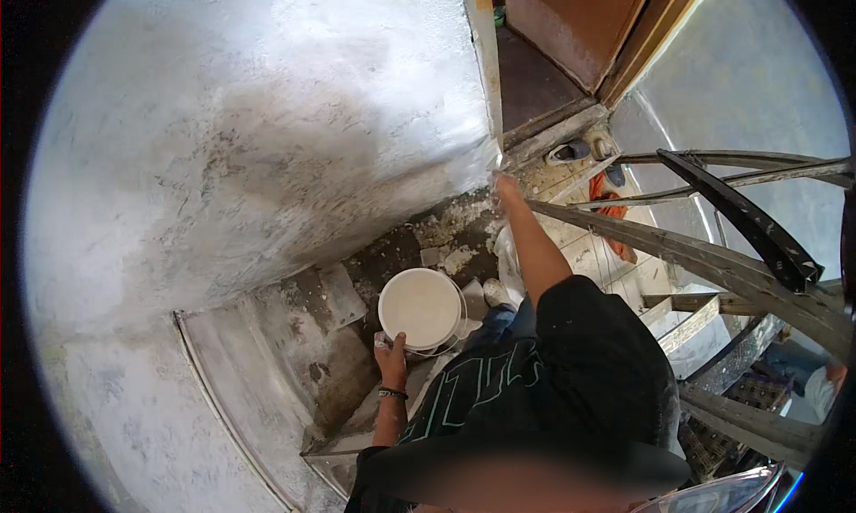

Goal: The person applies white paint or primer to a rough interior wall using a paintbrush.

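My left hand [390,359] grips the near left rim of a white bucket [419,306], thumb over the edge. A pale, whitish substance shows inside the bucket, and a thin wire handle hangs at its right side. My right arm stretches forward, and my right hand [506,188] is closed at the lower end of the white wall's corner [486,111]. Whatever it holds there is too small and hidden to make out. The white plastered wall [312,129] fills the left, with a darker, rough patch low on it.
Wooden beams [704,245] cross at the right, with a black curved piece [744,210] over them. Shoes [571,152] and an orange cloth [611,219] lie on the tiled floor beyond. A doorway [535,76] stands ahead. Plaster debris [459,259] litters the ground near the bucket.
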A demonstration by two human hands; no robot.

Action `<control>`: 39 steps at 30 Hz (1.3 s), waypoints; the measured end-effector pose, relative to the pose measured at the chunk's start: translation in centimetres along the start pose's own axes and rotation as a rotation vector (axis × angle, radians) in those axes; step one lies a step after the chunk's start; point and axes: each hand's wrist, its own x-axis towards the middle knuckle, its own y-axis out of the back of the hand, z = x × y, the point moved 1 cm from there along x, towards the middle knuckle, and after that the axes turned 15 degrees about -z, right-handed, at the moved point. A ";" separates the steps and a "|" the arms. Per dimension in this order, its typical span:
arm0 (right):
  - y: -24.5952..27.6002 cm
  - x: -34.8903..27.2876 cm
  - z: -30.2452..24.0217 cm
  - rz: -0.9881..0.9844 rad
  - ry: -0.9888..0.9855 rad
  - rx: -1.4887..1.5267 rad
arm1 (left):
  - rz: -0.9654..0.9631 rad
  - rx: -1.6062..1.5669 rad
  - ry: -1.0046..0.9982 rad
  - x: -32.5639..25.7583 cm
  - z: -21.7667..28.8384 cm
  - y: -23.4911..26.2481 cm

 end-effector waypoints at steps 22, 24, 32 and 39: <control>-3.1 -17.4 -9.9 -0.092 0.555 -0.480 | -0.003 0.111 0.110 0.2 1.5 -0.1; -2.9 -17.8 -10.0 0.006 0.741 -0.563 | 0.018 0.131 0.208 0.2 1.5 -0.3; 0.1 -4.6 -3.3 0.139 0.697 -0.722 | -0.010 0.087 0.114 0.2 0.6 0.3; 1.8 -5.3 -2.1 0.131 0.344 -0.674 | 0.095 0.109 0.024 -0.8 0.6 0.3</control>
